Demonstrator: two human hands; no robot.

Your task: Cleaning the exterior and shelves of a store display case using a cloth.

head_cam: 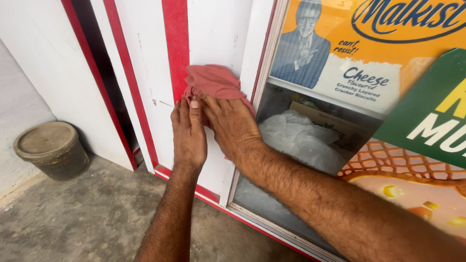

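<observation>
while the fingers of the right hand [232,123] lie spread flat over a pink cloth [213,82], pressing it against the white panel [213,34], the left hand [188,133] rests just beside it, its fingers straight and close together, tips touching the cloth's lower edge and holding nothing. the cloth sits bunched on the panel, between a red stripe [175,43] and the frame of a glass door [310,160]. behind the glass lies what looks like a crumpled clear plastic bag [298,138], though reflections blur it. an orange poster [369,43] and a green sign [432,116] cover the glass farther right. well apart, at lower left, a round grey tub [51,148] stands on the concrete floor [92,218].
</observation>
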